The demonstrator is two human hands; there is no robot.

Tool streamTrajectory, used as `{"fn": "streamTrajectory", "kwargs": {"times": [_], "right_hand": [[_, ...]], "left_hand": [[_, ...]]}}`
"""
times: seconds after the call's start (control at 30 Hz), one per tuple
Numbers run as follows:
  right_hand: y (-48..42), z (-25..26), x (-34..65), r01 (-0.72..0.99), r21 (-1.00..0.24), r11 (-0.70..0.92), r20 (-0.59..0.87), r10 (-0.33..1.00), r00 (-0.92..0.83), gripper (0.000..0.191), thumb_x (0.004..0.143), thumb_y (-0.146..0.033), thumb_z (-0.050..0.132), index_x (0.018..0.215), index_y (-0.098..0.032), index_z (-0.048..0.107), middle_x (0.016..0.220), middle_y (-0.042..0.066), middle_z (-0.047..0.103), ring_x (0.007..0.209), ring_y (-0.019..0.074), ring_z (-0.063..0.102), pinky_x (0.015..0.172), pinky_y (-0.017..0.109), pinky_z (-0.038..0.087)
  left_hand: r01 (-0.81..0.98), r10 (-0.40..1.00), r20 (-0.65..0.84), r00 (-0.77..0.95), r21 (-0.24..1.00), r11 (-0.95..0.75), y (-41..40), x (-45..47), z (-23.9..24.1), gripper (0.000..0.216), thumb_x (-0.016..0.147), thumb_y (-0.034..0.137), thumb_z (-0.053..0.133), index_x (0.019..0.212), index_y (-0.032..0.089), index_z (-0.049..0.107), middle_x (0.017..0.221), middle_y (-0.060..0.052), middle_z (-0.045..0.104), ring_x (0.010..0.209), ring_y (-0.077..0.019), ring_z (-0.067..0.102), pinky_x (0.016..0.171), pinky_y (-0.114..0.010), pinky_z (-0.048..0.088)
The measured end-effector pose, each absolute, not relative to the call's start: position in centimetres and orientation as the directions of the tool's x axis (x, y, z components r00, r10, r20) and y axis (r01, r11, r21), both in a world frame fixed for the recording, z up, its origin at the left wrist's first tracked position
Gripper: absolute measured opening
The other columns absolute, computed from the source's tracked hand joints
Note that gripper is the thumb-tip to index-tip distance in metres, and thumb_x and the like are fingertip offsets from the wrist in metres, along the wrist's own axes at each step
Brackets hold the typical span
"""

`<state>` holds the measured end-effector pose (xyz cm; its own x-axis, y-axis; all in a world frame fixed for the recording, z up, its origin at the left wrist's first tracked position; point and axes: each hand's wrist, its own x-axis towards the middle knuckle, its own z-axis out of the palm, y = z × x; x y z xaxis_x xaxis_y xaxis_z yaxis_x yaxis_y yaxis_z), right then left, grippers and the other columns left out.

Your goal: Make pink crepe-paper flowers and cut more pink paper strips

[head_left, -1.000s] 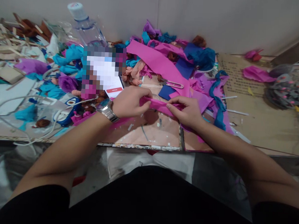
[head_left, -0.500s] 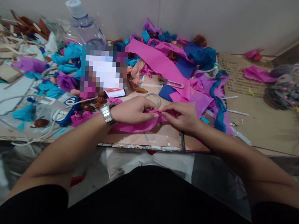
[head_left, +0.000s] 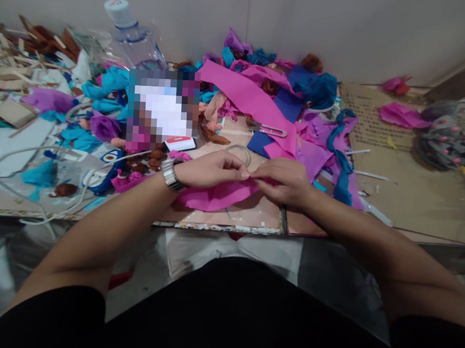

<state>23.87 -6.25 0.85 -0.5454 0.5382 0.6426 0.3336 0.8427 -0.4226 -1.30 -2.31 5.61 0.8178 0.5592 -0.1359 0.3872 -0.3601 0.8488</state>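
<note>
Pinching a pink paper sheet (head_left: 219,196) at its upper edge, the left hand (head_left: 219,169) and right hand (head_left: 282,181) are meeting fingertip to fingertip, fingers curled nearly closed. The sheet is spreading below the left hand, over the table (head_left: 253,215) near its front edge. Beyond the hands, a slotted metal tool (head_left: 271,131) is lying on a pink paper strip (head_left: 239,94). Farther left, a partly pixelated smartphone (head_left: 182,142) is lying before a clear plastic bottle (head_left: 141,47).
</note>
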Motion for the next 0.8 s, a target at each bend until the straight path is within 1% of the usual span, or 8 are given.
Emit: {"fn": "streamTrajectory", "kwargs": {"times": [0.07, 0.2, 0.33, 0.47, 0.67, 0.8], "right_hand": [[-6.2, 0.9, 23.8, 0.337, -0.421, 0.842, 0.639, 0.539, -0.549, 0.015, 0.096, -0.022, 0.072, 0.109, -0.027, 0.079, 0.097, 0.004, 0.084, 0.088, 0.0195, 0.079, 0.08, 0.034, 0.061], [-6.2, 0.7, 23.8, 0.395, -0.45, 0.801, 0.599, 0.599, -0.532, 0.012, 0.098, -0.03, 0.073, 0.107, -0.026, 0.08, 0.097, 0.005, 0.084, 0.087, 0.0204, 0.079, 0.081, 0.035, 0.06], [-6.1, 0.5, 23.8, 0.408, -0.458, 0.79, 0.591, 0.613, -0.525, 0.012, 0.098, -0.031, 0.073, 0.107, -0.026, 0.08, 0.095, 0.004, 0.084, 0.084, 0.0204, 0.078, 0.08, 0.036, 0.059], [-6.1, 0.6, 23.7, 0.412, -0.467, 0.782, 0.579, 0.623, -0.526, 0.011, 0.099, -0.032, 0.072, 0.104, -0.026, 0.079, 0.097, 0.004, 0.084, 0.086, 0.0208, 0.078, 0.081, 0.037, 0.058], [-6.1, 0.9, 23.4, 0.374, -0.547, 0.749, 0.556, 0.659, -0.506, 0.01, 0.1, -0.03, 0.071, 0.1, -0.023, 0.078, 0.095, 0.005, 0.083, 0.087, 0.0199, 0.076, 0.08, 0.035, 0.059], [-6.0, 0.8, 23.4, 0.377, -0.561, 0.737, 0.558, 0.673, -0.486, 0.01, 0.099, -0.031, 0.073, 0.098, -0.023, 0.079, 0.095, 0.006, 0.083, 0.086, 0.0203, 0.077, 0.079, 0.034, 0.059]], "left_hand": [[0.384, 0.575, -0.126, 0.808, 0.853, -0.353, -2.3, -1.2, 5.3, 0.034, 0.099, 0.045, 0.058, 0.085, 0.017, 0.072, 0.067, 0.002, 0.053, 0.061, -0.01, 0.043, 0.058, -0.024, 0.036], [0.402, 0.6, -0.122, 0.791, 0.843, -0.359, -2.3, -1.2, 4.7, 0.036, 0.1, 0.047, 0.059, 0.087, 0.016, 0.074, 0.067, 0.002, 0.055, 0.06, -0.01, 0.044, 0.059, -0.024, 0.036], [0.415, 0.635, -0.078, 0.769, 0.816, -0.402, -2.4, -1.0, 4.8, 0.039, 0.101, 0.046, 0.055, 0.086, 0.016, 0.075, 0.068, 0.002, 0.057, 0.062, -0.0105, 0.046, 0.062, -0.026, 0.037], [0.419, 0.645, -0.042, 0.763, 0.792, -0.444, -2.7, -0.8, 5.0, 0.036, 0.101, 0.043, 0.056, 0.086, 0.016, 0.075, 0.072, 0.001, 0.063, 0.066, -0.0117, 0.052, 0.065, -0.027, 0.039], [0.46, 0.672, 0.057, 0.738, 0.687, -0.563, -3.4, -0.7, 5.2, 0.03, 0.1, 0.038, 0.057, 0.088, 0.018, 0.074, 0.075, 0.0, 0.068, 0.069, -0.0138, 0.057, 0.068, -0.028, 0.039], [0.482, 0.678, 0.112, 0.726, 0.62, -0.619, -3.6, -0.8, 5.2, 0.027, 0.1, 0.037, 0.058, 0.088, 0.018, 0.073, 0.077, -0.001, 0.071, 0.068, -0.0139, 0.059, 0.067, -0.028, 0.037]]}}
